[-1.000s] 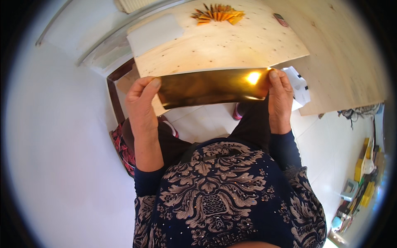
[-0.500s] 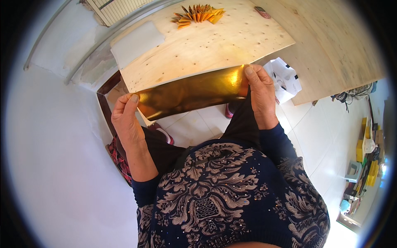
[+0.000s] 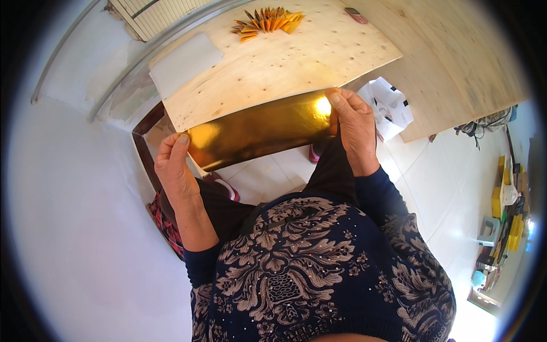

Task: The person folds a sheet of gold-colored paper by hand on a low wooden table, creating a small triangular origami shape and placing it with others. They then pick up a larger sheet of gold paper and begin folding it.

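A shiny gold foil sheet (image 3: pixel 259 128) is stretched between my two hands, in front of the near edge of a pale plywood board (image 3: pixel 285 62). My left hand (image 3: pixel 174 159) pinches its left end, thumb on top. At the right end, my right hand (image 3: pixel 354 122) grips the upper corner between thumb and fingers, higher than the left. The fingers behind the sheet are partly hidden. Light glares off the foil near my right thumb. On the board's far side lies a fan of folded gold paper (image 3: pixel 268 23).
A grey-white sheet (image 3: pixel 187 62) lies on the board's left part, and a red mobile phone (image 3: pixel 356 15) at its far right. A white plastic bag (image 3: pixel 387 108) hangs beside the table right of my hand. A small stool (image 3: pixel 488 231) and yellow items stand farther right.
The gold sheet has tilted slightly, shifting its bright reflections, and my right hand has moved a little left. Both hands keep their hold.
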Demonstrator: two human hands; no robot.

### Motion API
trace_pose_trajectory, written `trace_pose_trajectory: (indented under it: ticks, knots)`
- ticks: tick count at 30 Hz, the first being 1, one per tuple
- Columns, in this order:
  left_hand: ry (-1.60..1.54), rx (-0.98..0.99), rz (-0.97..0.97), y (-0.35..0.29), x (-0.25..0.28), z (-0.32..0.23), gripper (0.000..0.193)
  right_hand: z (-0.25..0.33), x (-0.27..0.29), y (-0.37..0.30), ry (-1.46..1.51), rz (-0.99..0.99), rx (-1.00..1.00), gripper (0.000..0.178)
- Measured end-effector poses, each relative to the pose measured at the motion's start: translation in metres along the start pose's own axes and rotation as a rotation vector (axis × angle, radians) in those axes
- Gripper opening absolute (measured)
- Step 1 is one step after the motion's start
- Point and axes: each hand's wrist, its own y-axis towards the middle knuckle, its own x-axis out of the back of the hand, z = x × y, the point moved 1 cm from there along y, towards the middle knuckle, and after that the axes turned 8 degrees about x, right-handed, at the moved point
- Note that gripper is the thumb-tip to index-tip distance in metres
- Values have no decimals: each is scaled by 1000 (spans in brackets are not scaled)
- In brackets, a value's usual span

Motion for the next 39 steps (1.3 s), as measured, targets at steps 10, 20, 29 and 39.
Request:
trace_pose_trajectory:
  ticks: [10, 20, 29, 39]
  knots:
    - [0, -7, 1, -2, -7, -1, 10, 4, -2, -1, 28, 33, 58, 16]
    - [-6, -24, -2, -2, -8, 1, 10, 4, -3, -2, 24, 20, -25, 19]
    - [-4, -16, -8, 0, -6, 4, 9, -3, -3, 0, 12, 42, 73, 19]
    - [13, -18, -4, -2, -5, 1, 8, 1, -3, -2, 48, 44, 35, 17]
